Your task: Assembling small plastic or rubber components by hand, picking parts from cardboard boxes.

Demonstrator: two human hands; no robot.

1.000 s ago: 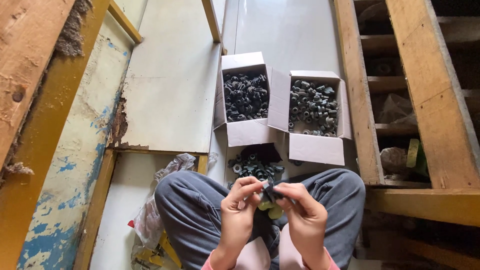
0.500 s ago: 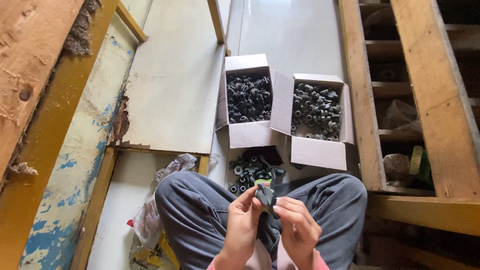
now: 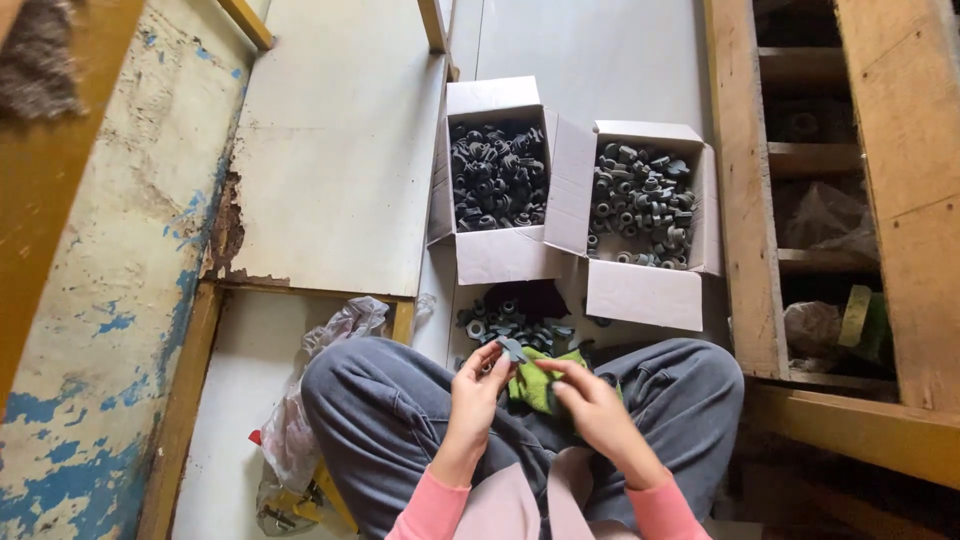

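I sit cross-legged on the floor in grey trousers. My left hand [image 3: 478, 384] pinches a small dark grey part [image 3: 513, 349] at its fingertips. My right hand [image 3: 583, 395] holds a yellow-green cloth [image 3: 533, 380] against my lap, fingers curled on it. A loose pile of dark ring-shaped parts [image 3: 505, 322] lies on the floor just beyond my knees. Two open white cardboard boxes stand farther out: the left box [image 3: 497, 255] is full of black parts, the right box [image 3: 640, 293] holds greyer parts.
A crumpled clear plastic bag [image 3: 310, 400] lies by my left knee. A wooden pallet-like frame [image 3: 850, 250] with shelves runs along the right. A yellow wooden beam [image 3: 60, 180] and a peeling blue-painted board border the left. Pale boards cover the floor.
My hands have drawn slightly apart; the left now holds the small part up on its own while the right has dropped to the green cloth. The camera tilted a little.
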